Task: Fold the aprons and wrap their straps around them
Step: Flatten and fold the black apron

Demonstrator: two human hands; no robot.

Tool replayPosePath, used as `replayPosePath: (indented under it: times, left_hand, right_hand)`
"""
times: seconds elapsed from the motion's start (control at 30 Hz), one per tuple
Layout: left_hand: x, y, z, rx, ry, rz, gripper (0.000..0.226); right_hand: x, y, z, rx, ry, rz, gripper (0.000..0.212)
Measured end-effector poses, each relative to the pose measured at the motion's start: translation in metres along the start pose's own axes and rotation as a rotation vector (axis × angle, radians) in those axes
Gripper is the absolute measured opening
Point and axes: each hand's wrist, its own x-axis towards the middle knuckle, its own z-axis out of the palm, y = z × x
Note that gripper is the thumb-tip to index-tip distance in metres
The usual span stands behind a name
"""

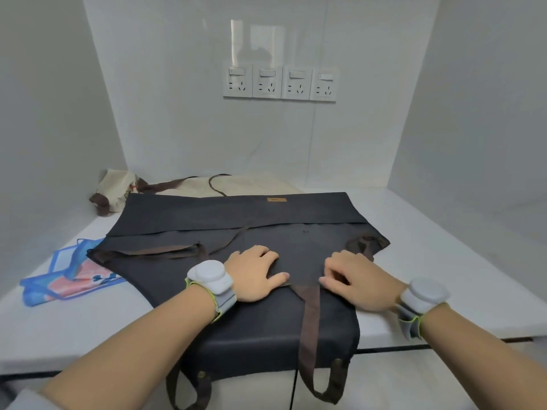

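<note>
White walls close in a white counter [414, 232] on three sides, with a row of four wall sockets [279, 82] on the back wall. At the counter's left side lies a blue and pink printed bag [68, 276], its right part hidden under the dark apron [231, 220]; its print is too blurred to read. Behind that, in the far left corner, sits a cream apron [236, 184] with brown straps, mostly covered by the dark one, so its shape is hard to make out.

The dark apron is spread across the middle of the counter, its far part folded over in a band bearing a small tan label [276, 200]. Its near end hangs over the counter's front edge, where brown strap loops [313, 350] dangle and are partly cut off by the bottom of the view. Another brown strap [159, 251] lies flat on the cloth at the left.

The left hand [257, 273] presses flat on the apron, fingers released and spread. The right hand [355, 279] rests just beside it on the cloth, its fingers bent at the folded edge near the strap; whether they pinch the fabric I cannot tell. Both wrists carry grey bands [211, 279].
</note>
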Motion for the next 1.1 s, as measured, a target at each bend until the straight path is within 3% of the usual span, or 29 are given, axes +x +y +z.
replayPosePath:
  times: [0.07,0.17,0.33,0.53,0.67,0.87,1.0,1.1]
  left_hand:
    - [-0.010,0.000,-0.002,-0.009,0.089,0.063,0.058]
    - [-0.037,0.003,-0.005,-0.056,0.247,0.225,0.048]
    - [-0.109,-0.005,0.002,-0.016,0.222,0.397,0.042]
    - [-0.124,-0.021,0.010,0.019,0.213,0.450,0.023]
    - [-0.119,-0.023,-0.003,-0.079,0.190,0.369,0.016]
    - [-0.071,-0.045,-0.047,-0.077,0.188,0.149,0.013]
    - [-0.024,-0.068,-0.065,0.044,0.105,-0.016,0.030]
    - [-0.012,-0.083,-0.056,0.175,0.125,-0.011,0.037]
  right_hand:
    - [-0.013,-0.009,-0.001,0.007,0.034,-0.085,0.019]
    - [-0.026,-0.028,-0.003,0.072,0.007,-0.198,0.028]
    - [-0.039,-0.062,0.011,0.035,-0.059,-0.325,0.048]
    - [-0.039,-0.058,0.012,0.089,-0.008,-0.357,0.019]
    - [-0.026,-0.060,0.005,0.097,-0.025,-0.306,0.017]
    - [0.028,-0.045,-0.019,0.223,0.086,-0.061,0.014]
    - [0.086,-0.026,-0.024,0.180,0.131,0.100,0.007]
    - [0.111,-0.010,-0.017,0.147,0.091,0.151,0.017]
